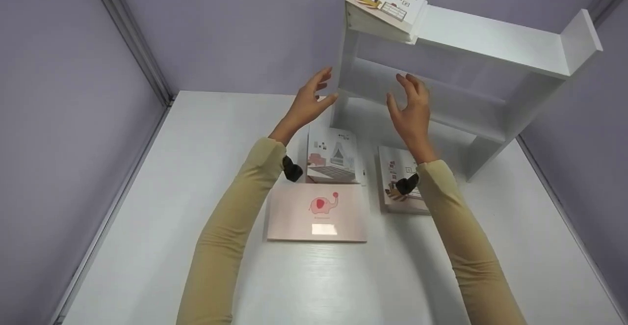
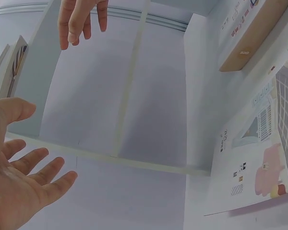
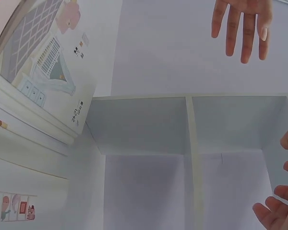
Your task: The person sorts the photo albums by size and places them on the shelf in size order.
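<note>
My left hand [image 1: 309,101] is raised in front of the left end of a white shelf unit [image 1: 495,38], fingers spread and palm turned inward. Facing it, my right hand [image 1: 413,111] hangs before the shelf's middle opening, its fingers loosely bent. Nothing lies between the two hands. On the top board's left end rests a small pile of picture books [image 1: 387,3], the uppermost showing a yellow vehicle. The left wrist view shows the left palm [image 2: 19,177] beside the shelf, with the right fingers above it.
On the white table [image 1: 162,207] below my hands lie a stack of books with a tent picture [image 1: 333,153], a pink book with an elephant [image 1: 316,219], and another stack [image 1: 400,165] partly hidden by my right forearm. Lilac walls [image 1: 235,30] enclose the table.
</note>
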The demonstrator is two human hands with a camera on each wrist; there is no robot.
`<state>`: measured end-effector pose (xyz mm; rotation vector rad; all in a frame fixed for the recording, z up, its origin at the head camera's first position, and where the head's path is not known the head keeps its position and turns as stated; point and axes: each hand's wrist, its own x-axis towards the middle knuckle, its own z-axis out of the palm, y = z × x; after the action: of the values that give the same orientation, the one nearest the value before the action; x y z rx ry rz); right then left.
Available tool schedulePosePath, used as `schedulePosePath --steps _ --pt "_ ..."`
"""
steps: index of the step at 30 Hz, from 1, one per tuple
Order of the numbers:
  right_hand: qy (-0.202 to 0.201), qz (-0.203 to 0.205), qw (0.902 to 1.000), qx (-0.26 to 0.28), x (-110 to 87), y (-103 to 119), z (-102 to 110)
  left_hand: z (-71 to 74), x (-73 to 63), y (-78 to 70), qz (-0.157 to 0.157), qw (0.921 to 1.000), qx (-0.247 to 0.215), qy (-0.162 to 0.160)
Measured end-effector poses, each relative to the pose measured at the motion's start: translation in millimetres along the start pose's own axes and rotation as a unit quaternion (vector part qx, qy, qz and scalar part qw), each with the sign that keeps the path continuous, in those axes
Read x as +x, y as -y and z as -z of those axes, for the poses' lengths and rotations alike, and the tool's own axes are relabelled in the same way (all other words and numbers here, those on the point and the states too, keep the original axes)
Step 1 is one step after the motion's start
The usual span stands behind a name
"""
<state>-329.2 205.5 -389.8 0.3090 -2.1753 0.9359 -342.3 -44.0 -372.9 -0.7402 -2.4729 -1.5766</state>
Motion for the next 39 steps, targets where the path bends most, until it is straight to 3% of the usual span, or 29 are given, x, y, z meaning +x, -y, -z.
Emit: schedulePosePath --steps 21,39 --pt "0.044 0.001 0.9987 -0.024 -21.6 -11.8 -7.7 -9.3 -12.8 24.3 0.007 1.0 0.005 0.004" --pt "0.063 -0.004 0.9978 -0.02 -32.8 -19.9 -14.0 -15.0 -18.9 36.3 0.022 0.9996 -0.003 0.018"
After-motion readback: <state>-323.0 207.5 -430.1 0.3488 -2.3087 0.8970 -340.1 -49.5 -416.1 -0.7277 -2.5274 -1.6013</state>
